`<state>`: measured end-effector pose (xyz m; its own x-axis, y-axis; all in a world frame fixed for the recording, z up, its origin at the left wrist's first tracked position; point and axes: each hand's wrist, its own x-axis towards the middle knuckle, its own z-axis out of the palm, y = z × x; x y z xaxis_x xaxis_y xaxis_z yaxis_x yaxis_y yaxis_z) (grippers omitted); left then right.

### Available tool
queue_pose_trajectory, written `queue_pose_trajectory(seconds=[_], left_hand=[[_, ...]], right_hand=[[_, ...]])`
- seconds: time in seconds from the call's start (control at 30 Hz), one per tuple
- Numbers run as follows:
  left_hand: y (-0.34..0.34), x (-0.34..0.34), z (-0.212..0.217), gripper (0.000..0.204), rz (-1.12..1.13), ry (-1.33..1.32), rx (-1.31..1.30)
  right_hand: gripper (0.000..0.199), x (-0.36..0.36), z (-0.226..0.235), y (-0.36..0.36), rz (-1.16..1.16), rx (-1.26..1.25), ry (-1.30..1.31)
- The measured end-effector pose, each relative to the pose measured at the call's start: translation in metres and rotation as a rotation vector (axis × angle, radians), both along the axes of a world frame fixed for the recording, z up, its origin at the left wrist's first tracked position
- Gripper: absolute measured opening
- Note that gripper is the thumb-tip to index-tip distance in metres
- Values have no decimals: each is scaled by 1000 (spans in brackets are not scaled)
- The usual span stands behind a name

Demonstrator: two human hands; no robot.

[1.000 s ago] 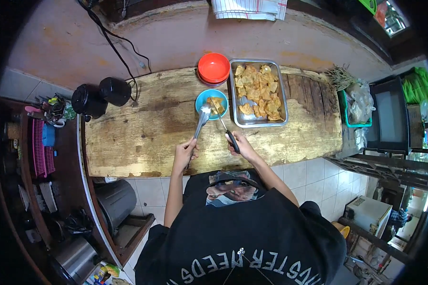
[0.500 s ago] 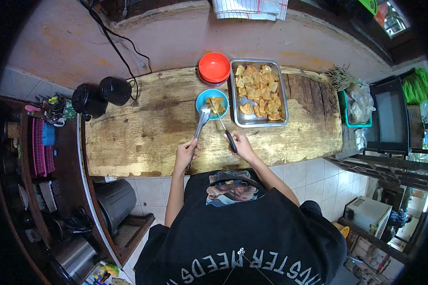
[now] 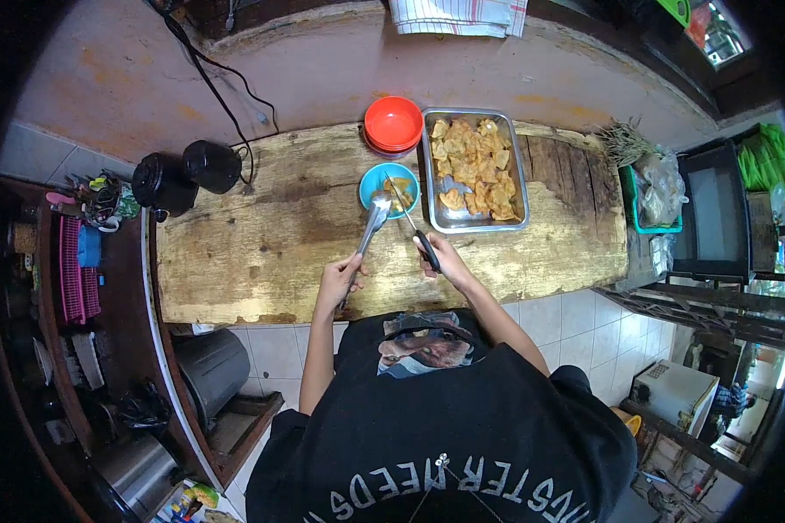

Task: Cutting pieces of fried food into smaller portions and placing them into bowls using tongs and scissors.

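Note:
My left hand [image 3: 340, 281] is closed on metal tongs [image 3: 372, 231], whose head reaches the near rim of a small blue bowl [image 3: 366, 193]. Closed round the black handle of a pair of scissors [image 3: 426, 250] is my right hand [image 3: 446, 261]; the slim metal blades slant up into the same bowl. Golden-brown fried pieces [image 3: 399, 193] lie in it, partly hidden by the tools. Right of the bowl, a metal tray [image 3: 480, 229] holds many flat, crisp fried pieces [image 3: 475, 161]. A stack of red bowls [image 3: 393, 124] stands just behind the blue one.
The worn wooden table [image 3: 262, 244] runs along a wall. Two black lidded containers [image 3: 211, 166] and a dark cable are at its left end. A green basket [image 3: 658, 229] with plastic bags and dried stalks stands at the right. A striped cloth [image 3: 459, 17] hangs above.
The scissors' blades have shifted slightly and stand a little steeper, and my right hand has turned a little. The tongs' head has moved slightly right. The fried pieces in the blue bowl sit lower.

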<state>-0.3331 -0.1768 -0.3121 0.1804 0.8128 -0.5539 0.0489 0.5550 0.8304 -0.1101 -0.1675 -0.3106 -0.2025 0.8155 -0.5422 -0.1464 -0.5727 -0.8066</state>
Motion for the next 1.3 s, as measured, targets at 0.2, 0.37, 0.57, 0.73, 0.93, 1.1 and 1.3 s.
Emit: queue_pose_trajectory(seconds=[0.2,0.37,0.57,0.73,0.93,1.1,1.3], left_hand=[[2,-5,0,31,-17,26,16],[6,-8,3,31,30,34,6],[10,-16,6,41,-113,65,-15],[14,-10,24,47,-77,58,18],[13,-7,26,47,111,60,41],[12,-9,19,46,79,56,2],[13,-4,18,46,85,38,-5]], right_hand=[[32,1,3,0,-10,48,-71],[32,1,-1,0,-40,72,-72],[30,6,2,-2,-38,60,-36],[29,7,4,-4,-49,55,-14],[32,9,18,-3,-20,-42,-31],[35,9,33,2,1,-158,-63],[39,17,36,21,38,-189,23]])
